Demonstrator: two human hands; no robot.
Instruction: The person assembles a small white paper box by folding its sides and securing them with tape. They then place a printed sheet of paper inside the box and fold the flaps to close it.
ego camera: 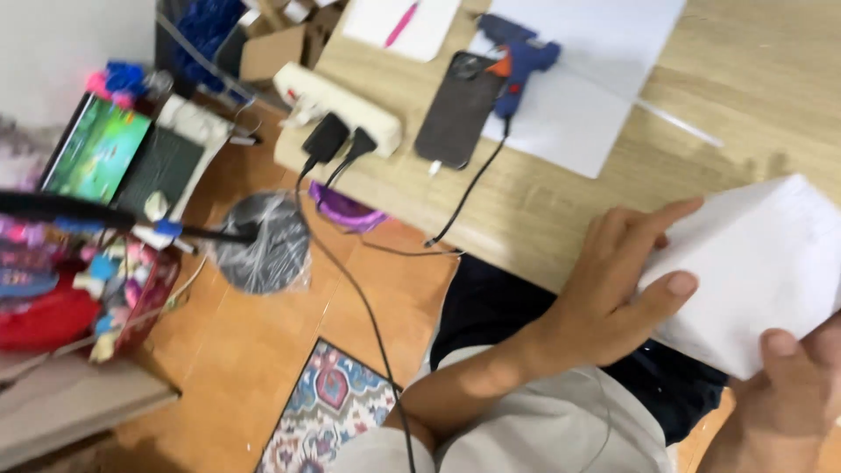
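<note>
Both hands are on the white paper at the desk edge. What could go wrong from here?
The blue glue gun lies on another white sheet beside a phone; if hot, it might mark them. Its black cord runs toward the left hand and could snag as the white paper moves.

Head camera looks down, tilted, seemingly close.

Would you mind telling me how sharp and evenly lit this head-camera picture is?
Head view: tilted and motion-blurred throughout, worst at the left edge; the left hand and right hand gripping the white paper look soft; the paper is nearly washed out; the glue gun stays recognisable; soft shadows on the wooden table.
</note>
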